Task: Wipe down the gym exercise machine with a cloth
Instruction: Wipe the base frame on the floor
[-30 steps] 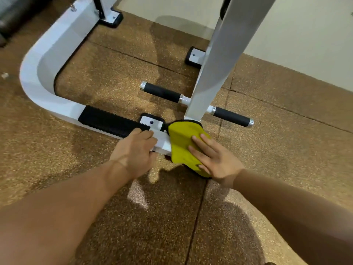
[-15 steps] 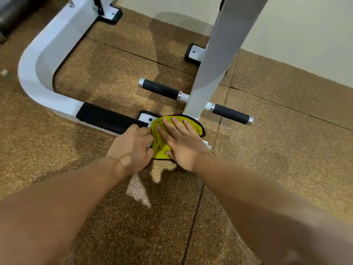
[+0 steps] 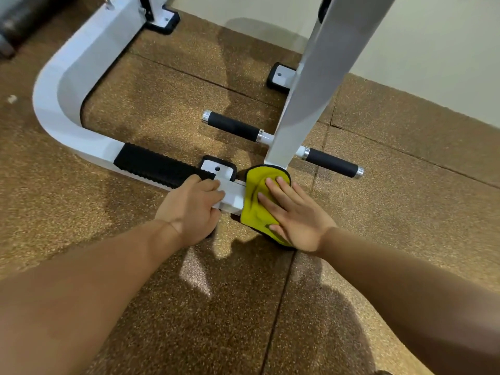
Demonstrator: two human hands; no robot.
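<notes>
A white gym machine frame [image 3: 67, 85] curves along the floor and carries a black ribbed foot pad [image 3: 154, 165]. A yellow cloth with a black edge [image 3: 257, 207] is draped over the end of the low white bar, at the foot of the white upright post [image 3: 305, 98]. My right hand [image 3: 293, 215] presses flat on the cloth with straight fingers. My left hand [image 3: 193, 209] grips the white bar just left of the cloth, fingers curled over its top.
Two black foam handles [image 3: 232, 125] [image 3: 332, 162] stick out on either side of the upright. Black-edged floor plates [image 3: 216, 167] [image 3: 280, 77] anchor the frame. The floor is brown speckled rubber tile; a pale wall [image 3: 405, 44] runs behind.
My right hand slid the cloth left along the bar toward my left hand, then back right to the bar's end. My left hand stayed gripping the bar.
</notes>
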